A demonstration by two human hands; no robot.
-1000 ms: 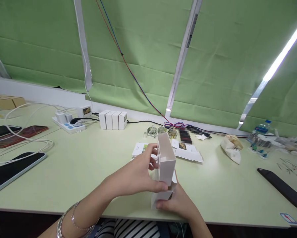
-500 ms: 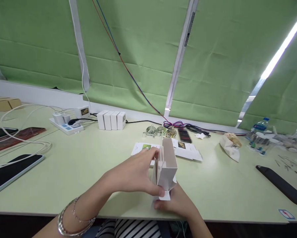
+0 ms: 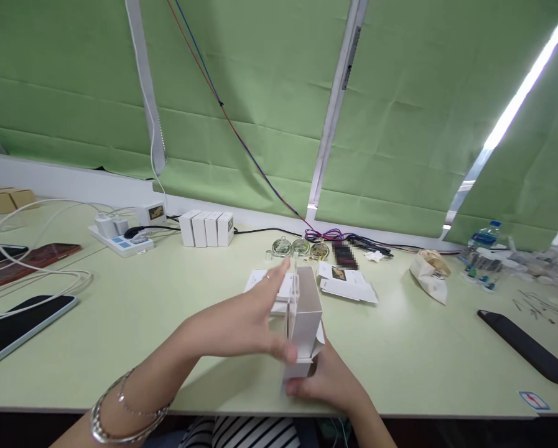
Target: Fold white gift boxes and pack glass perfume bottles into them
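A small white cardboard box (image 3: 306, 314) stands upright before me at the table's near side, its flaps partly unfolded at the lower right. Along its left side rises a clear plastic piece (image 3: 295, 289), partly inside or against the box; I cannot tell which. My right hand (image 3: 323, 376) grips the box low down from the right, thumb in front, other fingers hidden behind it. Just left of the box, my left hand (image 3: 246, 317) has its fingers stretched upward and its thumb apart, close to the box's lower edge.
Flattened white cartons (image 3: 348, 285) lie beyond the box. Behind them are several round glass-like ornaments (image 3: 301, 247) and bundled cables (image 3: 369, 246). White boxes (image 3: 206, 229) and a power strip (image 3: 122, 239) stand left. Phones (image 3: 27, 323) flank the left; a black phone (image 3: 528, 348) lies right.
My left hand has loosened from the box, its fingers straightening upward and its thumb coming off the lower flap, which now looks folded closer. My right hand keeps its hold.
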